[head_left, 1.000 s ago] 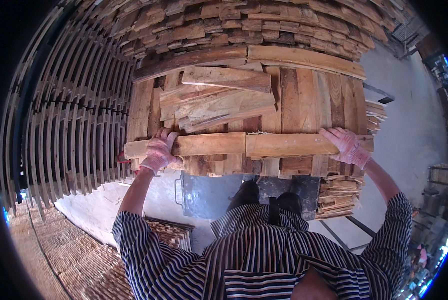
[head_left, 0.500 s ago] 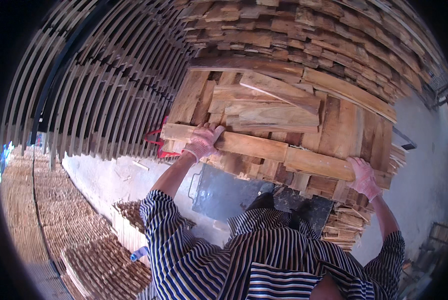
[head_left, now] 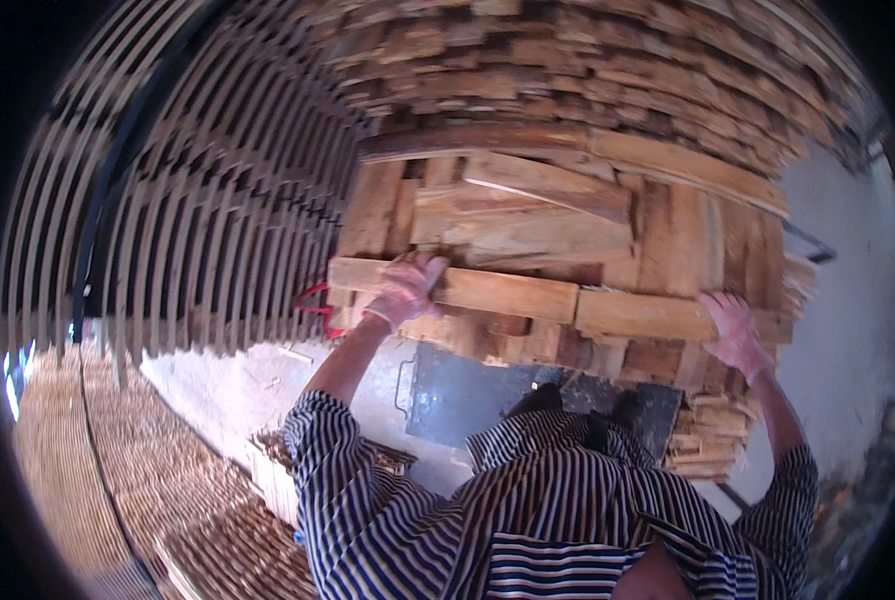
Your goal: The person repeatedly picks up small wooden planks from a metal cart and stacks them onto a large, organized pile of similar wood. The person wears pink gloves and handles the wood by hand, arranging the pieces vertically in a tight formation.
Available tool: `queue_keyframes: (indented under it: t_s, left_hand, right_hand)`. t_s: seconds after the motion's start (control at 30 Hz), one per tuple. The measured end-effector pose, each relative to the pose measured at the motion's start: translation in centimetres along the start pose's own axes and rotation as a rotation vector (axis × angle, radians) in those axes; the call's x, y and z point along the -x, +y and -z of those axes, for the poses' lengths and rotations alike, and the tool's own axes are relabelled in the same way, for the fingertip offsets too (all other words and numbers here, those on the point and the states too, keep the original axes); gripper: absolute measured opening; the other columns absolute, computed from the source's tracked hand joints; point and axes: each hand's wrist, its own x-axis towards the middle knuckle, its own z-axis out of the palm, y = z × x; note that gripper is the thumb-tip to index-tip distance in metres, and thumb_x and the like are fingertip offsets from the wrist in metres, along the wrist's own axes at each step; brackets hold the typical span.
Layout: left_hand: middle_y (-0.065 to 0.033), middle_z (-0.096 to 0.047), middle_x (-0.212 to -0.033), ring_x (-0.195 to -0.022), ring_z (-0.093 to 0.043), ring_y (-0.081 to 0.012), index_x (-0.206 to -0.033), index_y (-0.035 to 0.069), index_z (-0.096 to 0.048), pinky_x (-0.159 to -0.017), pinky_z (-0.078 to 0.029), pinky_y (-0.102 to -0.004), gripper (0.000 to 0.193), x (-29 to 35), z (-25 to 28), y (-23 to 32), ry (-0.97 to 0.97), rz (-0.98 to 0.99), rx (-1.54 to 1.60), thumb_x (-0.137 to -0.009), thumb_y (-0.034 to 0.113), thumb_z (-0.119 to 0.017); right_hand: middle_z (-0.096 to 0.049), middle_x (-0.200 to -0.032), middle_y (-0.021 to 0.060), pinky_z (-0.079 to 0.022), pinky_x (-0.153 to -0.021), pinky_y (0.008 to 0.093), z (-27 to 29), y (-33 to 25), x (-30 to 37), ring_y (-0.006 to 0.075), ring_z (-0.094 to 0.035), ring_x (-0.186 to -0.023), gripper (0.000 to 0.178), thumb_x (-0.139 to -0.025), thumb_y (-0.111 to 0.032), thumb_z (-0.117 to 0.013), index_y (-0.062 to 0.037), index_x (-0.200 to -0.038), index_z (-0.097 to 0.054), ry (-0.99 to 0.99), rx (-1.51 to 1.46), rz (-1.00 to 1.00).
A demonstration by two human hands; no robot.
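Pink-gloved, the left hand point(head_left: 405, 292) drapes over the left plank point(head_left: 508, 293), which runs crosswise, mostly rightward, to meet the right plank point(head_left: 643, 315) — under the right hand point(head_left: 737, 334) — whether either hand grips, I cannot tell.

Two hands point(head_left: 405, 290) and two front planks point(head_left: 518, 294) show.

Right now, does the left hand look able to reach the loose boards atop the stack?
Probably yes: the left hand lies over the front-left board, close to the loose boards, with nothing visibly blocking it.
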Motion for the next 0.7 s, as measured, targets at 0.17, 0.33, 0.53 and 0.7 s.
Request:
queue_keyframes:
  t_s: [0.17, 0.33, 0.53, 0.7]
  left_hand:
    - [-0.0182, -0.054, -0.136, -0.126, -0.053, -0.0389, -0.141, 0.012, -0.047, -0.106, -0.043, -0.0469, 0.1, 0.9, 0.0, -2.7, -0.185, 0.06, 0.017, -0.057, 0.046, -0.092]
    - [-0.0158, -0.053, -0.121, -0.118, -0.052, -0.0374, -0.13, 0.005, -0.047, -0.097, -0.044, -0.0487, 0.092, 1.0, -3.3, -3.4, 0.11, -0.081, 0.062, -0.056, 0.039, -0.09]
    - [-0.0113, -0.057, -0.126, -0.114, -0.059, -0.0348, -0.134, 0.014, -0.048, -0.1, -0.046, -0.0465, 0.102, 0.5, -2.8, -1.6, -0.029, 0.043, -0.093, -0.05, 0.05, -0.094]
    - [-0.0119, -0.057, -0.131, -0.121, -0.056, -0.0352, -0.136, 0.015, -0.049, -0.107, -0.042, -0.0455, 0.101, 0.3, -2.2, -1.6, -0.121, 0.093, -0.107, -0.053, 0.052, -0.093]
  right_hand:
    - [-0.057, -0.133, 0.01, -0.042, -0.108, 0.0432, -1.0, -2.5, -1.1, 0.0285, -0.052, -0.128, 0.09, -0.06, -0.026, -0.09, -0.0116, -0.14, -0.05, -0.053, 0.087, -0.015]
    - [-0.057, -0.134, 0.0094, -0.042, -0.108, 0.0436, -0.3, -4.1, -3.2, 0.0282, -0.053, -0.127, 0.085, -0.066, -0.029, -0.087, -0.0112, -0.141, -0.05, -0.064, 0.059, 0.035]
    - [-0.055, -0.137, 0.0081, -0.042, -0.109, 0.0431, -0.7, -4.2, -3.0, 0.0286, -0.051, -0.128, 0.087, -0.067, -0.03, -0.088, -0.0153, -0.144, -0.049, -0.114, 0.126, -0.066]
    - [-0.053, -0.14, 0.0067, -0.042, -0.109, 0.0429, 0.8, -4.8, -3.0, 0.0271, -0.051, -0.129, 0.086, -0.07, -0.031, -0.086, -0.0166, -0.146, -0.048, -0.187, 0.086, -0.077]
